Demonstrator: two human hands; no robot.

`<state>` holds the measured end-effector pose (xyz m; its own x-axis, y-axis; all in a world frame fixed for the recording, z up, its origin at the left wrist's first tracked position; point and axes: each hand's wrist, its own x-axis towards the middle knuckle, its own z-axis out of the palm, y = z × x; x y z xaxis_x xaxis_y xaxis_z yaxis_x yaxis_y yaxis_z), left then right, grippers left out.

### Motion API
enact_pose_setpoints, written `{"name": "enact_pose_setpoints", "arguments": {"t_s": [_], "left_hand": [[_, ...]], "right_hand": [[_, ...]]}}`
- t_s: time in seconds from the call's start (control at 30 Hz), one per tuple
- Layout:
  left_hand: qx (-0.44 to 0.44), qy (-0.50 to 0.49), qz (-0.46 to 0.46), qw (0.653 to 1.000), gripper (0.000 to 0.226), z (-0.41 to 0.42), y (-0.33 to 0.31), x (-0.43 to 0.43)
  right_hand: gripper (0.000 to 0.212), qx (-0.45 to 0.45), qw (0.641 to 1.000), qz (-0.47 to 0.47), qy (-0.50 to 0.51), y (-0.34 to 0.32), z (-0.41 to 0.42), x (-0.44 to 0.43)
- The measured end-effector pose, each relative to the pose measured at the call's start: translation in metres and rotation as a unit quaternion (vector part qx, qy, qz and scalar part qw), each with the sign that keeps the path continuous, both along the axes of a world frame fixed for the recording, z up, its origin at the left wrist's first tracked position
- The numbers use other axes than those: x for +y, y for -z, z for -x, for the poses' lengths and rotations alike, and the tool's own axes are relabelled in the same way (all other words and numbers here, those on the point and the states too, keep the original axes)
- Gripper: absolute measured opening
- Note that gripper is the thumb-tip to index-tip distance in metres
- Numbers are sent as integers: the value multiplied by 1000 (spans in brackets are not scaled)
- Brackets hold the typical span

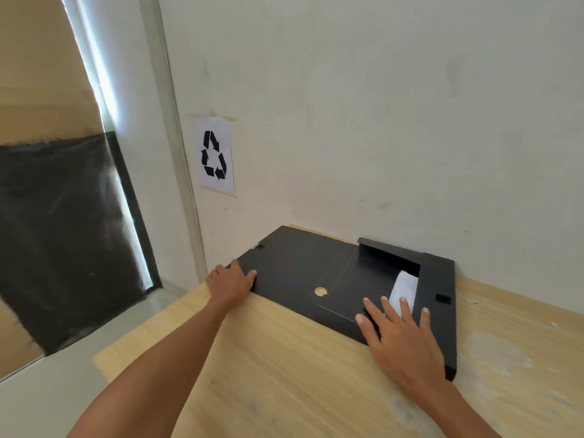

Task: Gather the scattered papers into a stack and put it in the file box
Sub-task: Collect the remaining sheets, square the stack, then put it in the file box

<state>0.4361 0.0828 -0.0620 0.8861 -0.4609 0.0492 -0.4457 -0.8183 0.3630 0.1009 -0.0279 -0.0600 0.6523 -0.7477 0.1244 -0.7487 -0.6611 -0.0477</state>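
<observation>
So the biggest thing in our view is the pale wooden tabletop [284,358], pushed into a corner against the white wall, which has a recycling sign [215,156] taped up at the far left. Sitting on the far part of the tabletop is the black file box [300,267], lying flat against the wall with its flap folded over most of it and a round finger hole showing toward the near edge.

Our left hand [230,281] has its grip curled around the box's left corner, holding it steady. Our right hand [399,330] lies flat with the fingers spread, pressing on the near right part of the box, not clasping anything.

The papers [403,287] peek out as a white sliver in the gap on the right, just beyond our right fingertips, so they look to be inside already. No loose sheets anywhere else that we can see.

Our guess is we're at the closing step. Next move probably calls for tucking that white edge fully in and folding the right side flap over, while the left keeps the box from sliding.
</observation>
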Motion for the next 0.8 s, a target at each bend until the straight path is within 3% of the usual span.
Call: {"name": "enact_pose_setpoints", "arguments": {"t_s": [0.2,0.37,0.5,0.6,0.7,0.8], "left_hand": [[-49,-17,81,995,42,-3,-3,-3],[-135,29,303,943,30,25,-40,-13],[-139,143,422,884,53,75,-94,-31],[-142,242,468,838,68,129,-124,-36],[-167,372,472,782,74,169,-123,-43],[-62,463,378,799,66,201,-105,-52]], "right_hand": [[81,0,1000,9,-1,0,-1,0],[86,-10,1000,11,0,-2,0,2],[84,-35,999,-18,-7,-6,2,4],[73,-103,989,-101,-14,-9,5,2],[51,-290,932,-218,-6,-22,16,-1],[34,-491,832,-259,14,-34,35,-5]]}}
